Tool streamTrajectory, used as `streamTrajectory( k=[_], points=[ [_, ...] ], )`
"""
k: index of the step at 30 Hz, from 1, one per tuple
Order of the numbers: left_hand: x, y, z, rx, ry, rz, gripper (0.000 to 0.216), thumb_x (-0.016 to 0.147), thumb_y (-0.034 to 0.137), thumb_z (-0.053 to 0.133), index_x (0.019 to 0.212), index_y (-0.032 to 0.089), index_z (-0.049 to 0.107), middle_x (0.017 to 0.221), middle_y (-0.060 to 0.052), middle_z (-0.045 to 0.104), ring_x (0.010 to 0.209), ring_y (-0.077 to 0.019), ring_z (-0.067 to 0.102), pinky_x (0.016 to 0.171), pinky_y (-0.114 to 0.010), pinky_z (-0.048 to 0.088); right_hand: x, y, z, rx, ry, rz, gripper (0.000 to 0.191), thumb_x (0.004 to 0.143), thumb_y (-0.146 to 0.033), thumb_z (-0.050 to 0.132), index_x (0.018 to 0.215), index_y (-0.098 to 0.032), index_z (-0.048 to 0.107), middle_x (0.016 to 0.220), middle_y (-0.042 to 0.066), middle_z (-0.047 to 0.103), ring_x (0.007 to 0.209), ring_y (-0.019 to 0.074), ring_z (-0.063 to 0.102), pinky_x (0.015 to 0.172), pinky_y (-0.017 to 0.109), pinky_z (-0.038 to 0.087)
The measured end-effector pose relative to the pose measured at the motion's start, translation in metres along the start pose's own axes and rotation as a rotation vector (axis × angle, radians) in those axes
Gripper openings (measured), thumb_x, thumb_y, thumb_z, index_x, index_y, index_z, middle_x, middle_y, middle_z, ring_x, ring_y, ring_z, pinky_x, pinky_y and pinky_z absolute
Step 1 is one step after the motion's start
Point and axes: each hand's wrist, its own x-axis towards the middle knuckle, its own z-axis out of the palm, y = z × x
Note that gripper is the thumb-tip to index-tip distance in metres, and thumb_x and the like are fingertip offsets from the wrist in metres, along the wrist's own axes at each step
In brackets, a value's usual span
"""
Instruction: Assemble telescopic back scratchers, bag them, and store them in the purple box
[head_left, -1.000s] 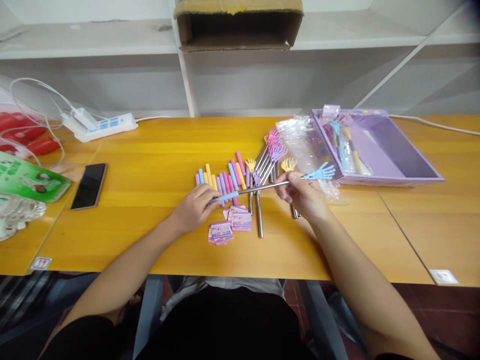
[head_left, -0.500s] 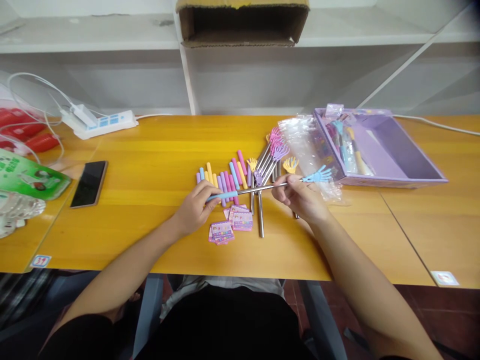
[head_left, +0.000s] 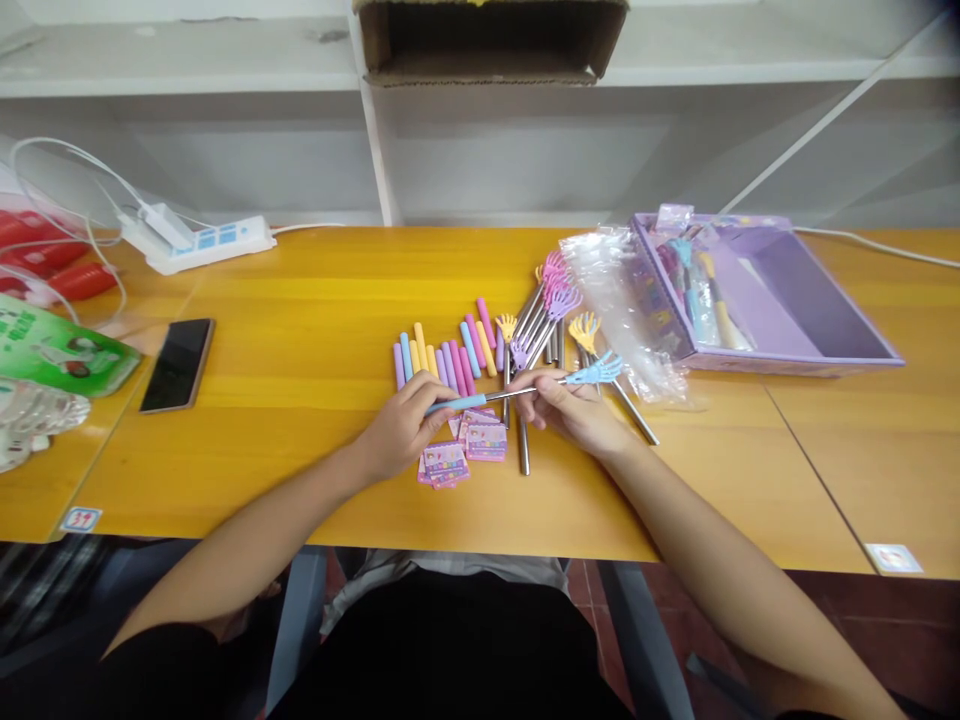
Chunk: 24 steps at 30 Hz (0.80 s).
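Between my hands is a back scratcher (head_left: 499, 396) with a light blue grip, a metal rod and a blue hand-shaped head. My left hand (head_left: 401, 425) is closed round the blue grip. My right hand (head_left: 566, 412) pinches the rod just below the head. Beyond them, foam grip sleeves (head_left: 450, 362) in purple, blue, yellow and pink lie in rows. A pile of metal-rod back scratchers (head_left: 536, 320) with pink, purple and yellow heads lies partly behind my right hand. Small pink printed cards (head_left: 444, 463) sit near my left hand.
A purple box (head_left: 840, 357) with bagged back scratchers stands at right, beside clear plastic bags (head_left: 619, 300). At left are a phone (head_left: 178, 365), a power strip (head_left: 217, 243) and a green package (head_left: 64, 350). A cardboard box (head_left: 491, 75) sits on the shelf above.
My right hand has moved left toward my left hand, and the back scratcher's exposed rod is shorter. A yellow-headed back scratcher and its rod are now less hidden behind my right hand.
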Motion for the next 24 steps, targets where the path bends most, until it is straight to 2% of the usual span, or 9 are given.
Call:
streamTrajectory(
  k=[8,16,21,24],
  points=[
    [-0.002,0.002,0.004,-0.029,-0.004,0.003,0.014,0.111,0.025,0.056,0.121,0.019,0.065,0.110,-0.008,0.066,0.103,-0.0200,0.064,0.093,-0.036,0.054,0.001,0.014,0.014,-0.007,-0.073,-0.042,0.039,0.108,-0.052,0.063,0.118,-0.018,0.080,0.074,0.000,0.066,0.057,0.0104,0.056,0.057,0.025,0.045],
    [-0.002,0.008,0.005,-0.067,-0.011,0.005,0.016,0.111,0.025,0.056,0.124,0.019,0.065,0.111,-0.008,0.067,0.104,-0.0208,0.065,0.093,-0.036,0.054,-0.001,0.015,0.024,0.003,-0.122,-0.059,0.035,0.111,-0.047,0.059,0.115,-0.018,0.078,0.077,-0.001,0.066,0.060,0.0101,0.058,0.063,0.027,0.050],
    [-0.002,0.014,0.005,-0.067,-0.008,0.004,0.017,0.112,0.027,0.055,0.123,0.019,0.065,0.112,-0.009,0.067,0.105,-0.0210,0.066,0.094,-0.037,0.055,-0.003,0.012,0.028,-0.038,-0.109,-0.041,0.037,0.111,-0.049,0.058,0.113,-0.018,0.078,0.076,-0.001,0.063,0.059,0.0098,0.051,0.059,0.026,0.042],
    [-0.002,0.016,0.005,-0.072,-0.010,-0.009,0.017,0.112,0.029,0.055,0.123,0.020,0.064,0.112,-0.009,0.068,0.105,-0.0215,0.066,0.094,-0.038,0.055,-0.005,0.012,0.029,-0.082,-0.093,-0.051,0.039,0.111,-0.049,0.056,0.115,-0.017,0.078,0.070,-0.003,0.054,0.060,0.0107,0.045,0.060,0.027,0.036]
  ],
)
